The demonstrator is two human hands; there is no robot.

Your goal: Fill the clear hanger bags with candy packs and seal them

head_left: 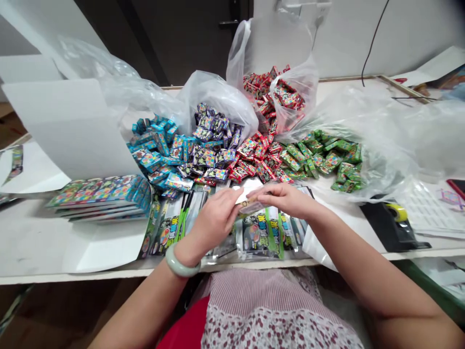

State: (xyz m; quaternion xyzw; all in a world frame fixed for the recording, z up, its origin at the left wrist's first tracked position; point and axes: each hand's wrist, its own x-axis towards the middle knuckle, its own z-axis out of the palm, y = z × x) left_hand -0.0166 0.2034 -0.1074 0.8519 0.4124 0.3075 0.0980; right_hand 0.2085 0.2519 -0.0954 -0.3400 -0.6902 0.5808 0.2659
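Both hands meet over the front middle of the table. My left hand [218, 213], with a pale green bangle on the wrist, pinches the left side of a small packet [250, 206]. This packet has a white upper part and a yellowish printed edge; the fingers hide much of it. On its other side, my right hand [286, 198] grips it with closed fingers. Flat printed plastic sleeves [259, 235] lie beneath the hands. Just beyond them are piles of small candy boxes: blue [163, 150], purple [214, 140], red [261, 155] and green [323, 155].
At left, an open white carton [61, 126] stands beside stacked filled packs [98, 194]. Clear plastic bags [225, 89] surround the box piles. A black tape dispenser [395, 225] with yellow tape sits at right, near the table's front edge [109, 276].
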